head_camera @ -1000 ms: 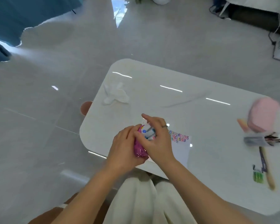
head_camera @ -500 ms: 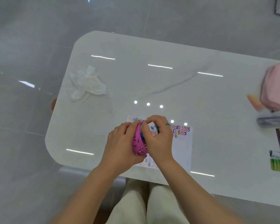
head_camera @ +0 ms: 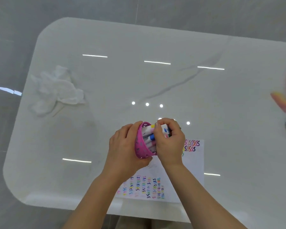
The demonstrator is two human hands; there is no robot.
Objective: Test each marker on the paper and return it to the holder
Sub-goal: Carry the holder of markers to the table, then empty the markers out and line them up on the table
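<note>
The left hand (head_camera: 124, 146) wraps the pink holder (head_camera: 141, 142), tipped on its side above the paper (head_camera: 192, 164) on the counter (head_camera: 155, 38). The right hand (head_camera: 169, 141) has its fingers (head_camera: 160, 129) curled around the markers (head_camera: 149, 138) sticking out of the holder's mouth. A crumpled tissue (head_camera: 56, 91) lies well to the left.

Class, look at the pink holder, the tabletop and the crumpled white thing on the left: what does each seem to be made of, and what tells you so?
Holder: probably rigid plastic, a smooth, even pink wall that keeps its shape in the left hand.
Tabletop: glossy white stone or a stone-look surface; grey veins and sharp light reflections.
Crumpled thing: soft tissue or thin cloth, matte with loose folds; which one is unclear.
</note>
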